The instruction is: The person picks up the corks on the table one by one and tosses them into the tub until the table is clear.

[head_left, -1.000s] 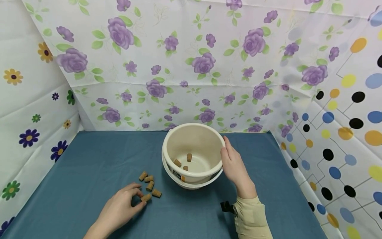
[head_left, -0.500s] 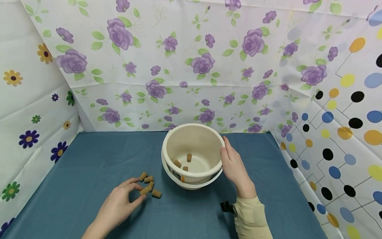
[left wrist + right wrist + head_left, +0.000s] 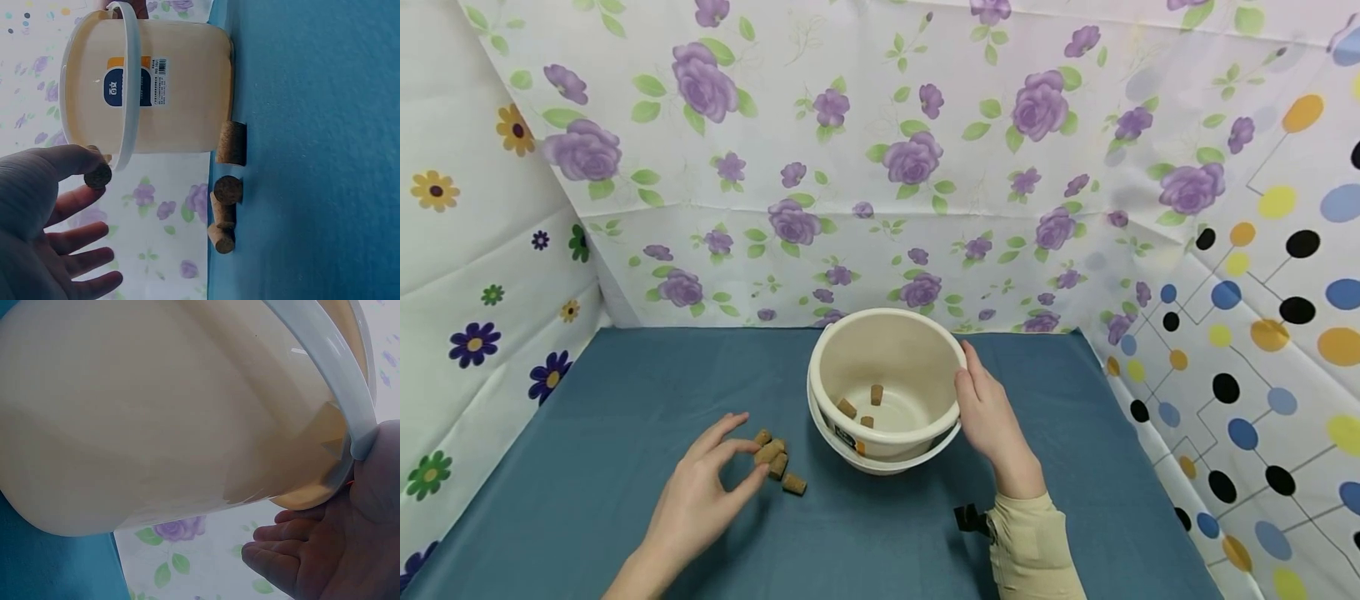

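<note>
Left hand [image 3: 696, 492], lower left of frame, had just lifted its pinched brown cork cylinder [image 3: 98, 177] off the blue-clothed desk [image 3: 662, 392], leaving four others [image 3: 794, 484], while right hand [image 3: 996, 421], fingers extended, braced the cream plastic bucket [image 3: 917, 350], centre.

Your head view is bright, evenly lit and mostly crisp; a soft shadow falls on the blue cloth [image 3: 655, 400] at the 4 o'clock side of your left hand [image 3: 692, 500]. At 3 o'clock, spots on the dotted curtain [image 3: 1270, 408] look stretched. Your wrist views are dimmer and bluish. In the left, the fine print of the label [image 3: 160, 82] is unreadable. In the right, the bucket [image 3: 156, 425] shows a white glint near 1 o'clock and shade toward 6 o'clock.
</note>
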Tool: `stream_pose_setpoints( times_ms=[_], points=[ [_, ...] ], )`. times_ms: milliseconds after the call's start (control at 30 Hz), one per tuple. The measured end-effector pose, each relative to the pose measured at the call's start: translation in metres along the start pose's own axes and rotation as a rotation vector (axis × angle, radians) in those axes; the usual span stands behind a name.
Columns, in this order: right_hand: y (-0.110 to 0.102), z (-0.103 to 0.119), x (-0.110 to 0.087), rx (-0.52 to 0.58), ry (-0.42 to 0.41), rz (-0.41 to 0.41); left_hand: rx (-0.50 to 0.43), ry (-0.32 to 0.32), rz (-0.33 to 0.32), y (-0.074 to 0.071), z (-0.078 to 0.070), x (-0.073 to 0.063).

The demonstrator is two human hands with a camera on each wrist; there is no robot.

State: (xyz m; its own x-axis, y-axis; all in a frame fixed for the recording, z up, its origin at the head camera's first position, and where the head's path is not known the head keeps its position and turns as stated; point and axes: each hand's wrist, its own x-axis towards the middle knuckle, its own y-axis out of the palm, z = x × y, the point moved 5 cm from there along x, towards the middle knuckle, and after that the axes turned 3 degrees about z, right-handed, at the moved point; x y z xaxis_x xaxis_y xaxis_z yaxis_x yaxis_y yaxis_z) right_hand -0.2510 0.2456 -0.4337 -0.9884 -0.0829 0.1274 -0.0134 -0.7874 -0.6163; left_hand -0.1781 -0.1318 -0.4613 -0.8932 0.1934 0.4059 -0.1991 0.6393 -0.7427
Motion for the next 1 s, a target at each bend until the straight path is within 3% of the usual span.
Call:
stream_pose_setpoints(
  times_ms=[467, 1000],
  points=[
    [0.001, 0.0, 0.001, 0.004, 0.009, -0.001, -0.095, 0.096, -0.145, -0.006, -0.013, 0.01],
    [0.0, 0.001, -0.001, 0.002, 0.003, 0.003, -0.159, 0.126, -0.178, -0.002, -0.027, 0.018]
  ],
)
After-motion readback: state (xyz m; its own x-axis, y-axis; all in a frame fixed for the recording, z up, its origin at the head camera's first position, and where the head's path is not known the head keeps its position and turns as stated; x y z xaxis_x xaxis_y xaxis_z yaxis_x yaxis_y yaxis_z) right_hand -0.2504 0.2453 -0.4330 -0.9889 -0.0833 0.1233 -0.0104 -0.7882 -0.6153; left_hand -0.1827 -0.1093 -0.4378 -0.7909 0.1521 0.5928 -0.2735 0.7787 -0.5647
